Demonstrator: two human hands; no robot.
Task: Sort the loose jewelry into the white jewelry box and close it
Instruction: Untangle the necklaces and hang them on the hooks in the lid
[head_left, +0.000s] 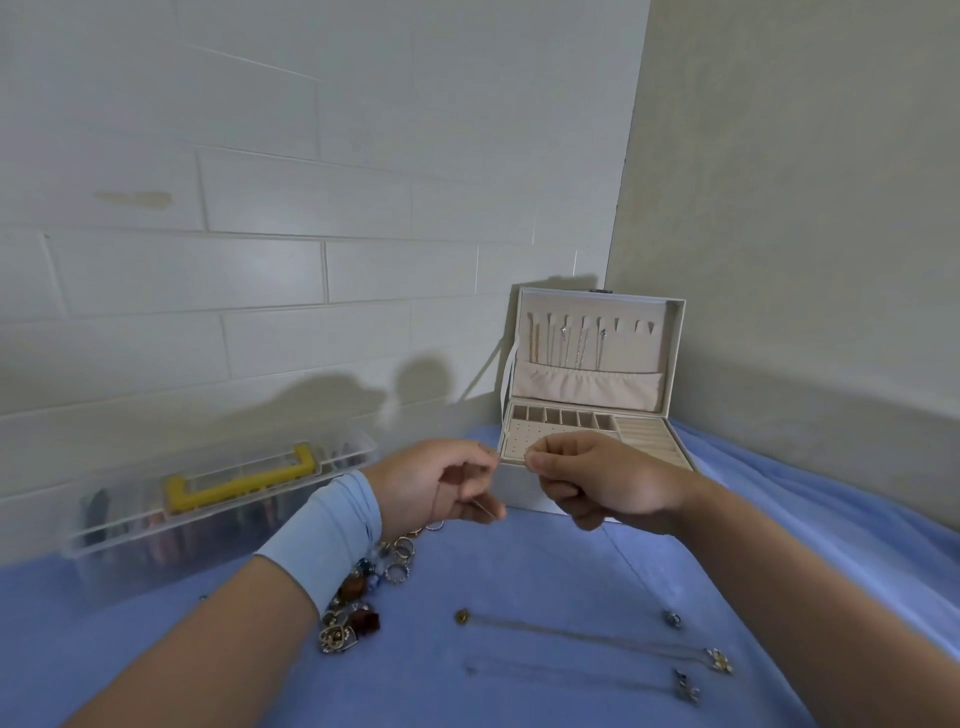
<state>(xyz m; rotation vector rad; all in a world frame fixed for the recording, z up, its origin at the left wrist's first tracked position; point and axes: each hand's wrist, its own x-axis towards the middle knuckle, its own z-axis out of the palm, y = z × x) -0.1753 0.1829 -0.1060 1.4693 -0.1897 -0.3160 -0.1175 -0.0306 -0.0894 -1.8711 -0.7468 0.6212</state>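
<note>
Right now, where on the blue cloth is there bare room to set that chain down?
For the thin chain: bare blue cloth in front of the white jewelry box, between the ring pile and the laid-out necklaces. Another bare patch fronts the clear organizer, at lower left. Crowded: the ring pile and the necklace rows, lower right.

The jewelry box is white outside, with a cream lining. The surface is periwinkle blue. The clear storage case has a yellow handle. The wristband is pale blue. The pile of rings and beads mixes silver, brown and blue. The fine chain looks silvery. The tiled wall is white in a brick pattern, and the side wall is beige.
</note>
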